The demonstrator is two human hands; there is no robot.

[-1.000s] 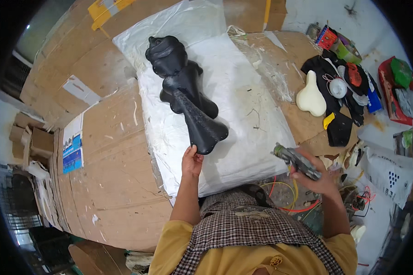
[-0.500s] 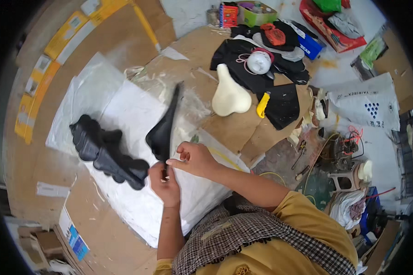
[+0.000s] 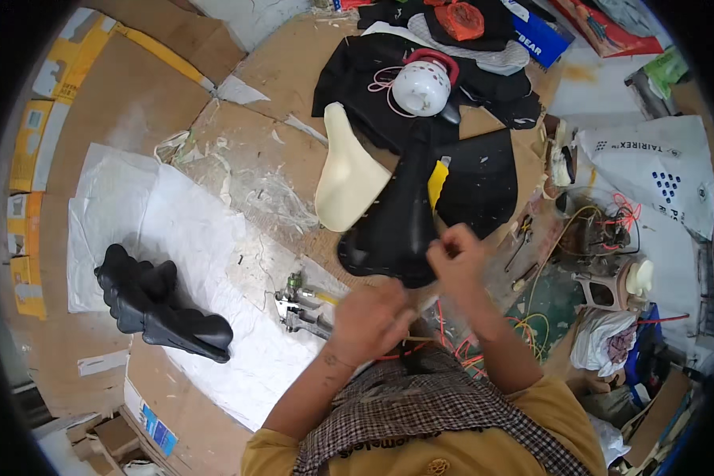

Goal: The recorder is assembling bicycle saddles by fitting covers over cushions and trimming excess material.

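Frustratingly, blur hides whether the left hand (image 3: 369, 319) or right hand (image 3: 462, 266), both at the black saddle (image 3: 390, 230), grips it.

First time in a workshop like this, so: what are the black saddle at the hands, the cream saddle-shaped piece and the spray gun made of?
Black saddle: seemingly leather-like material or moulded plastic, satin, judging by soft highlights. Cream saddle-shaped piece: perhaps foam or plastic; evenly pale, matt surface. Spray gun: apparently mostly metal, from its silvery shine.
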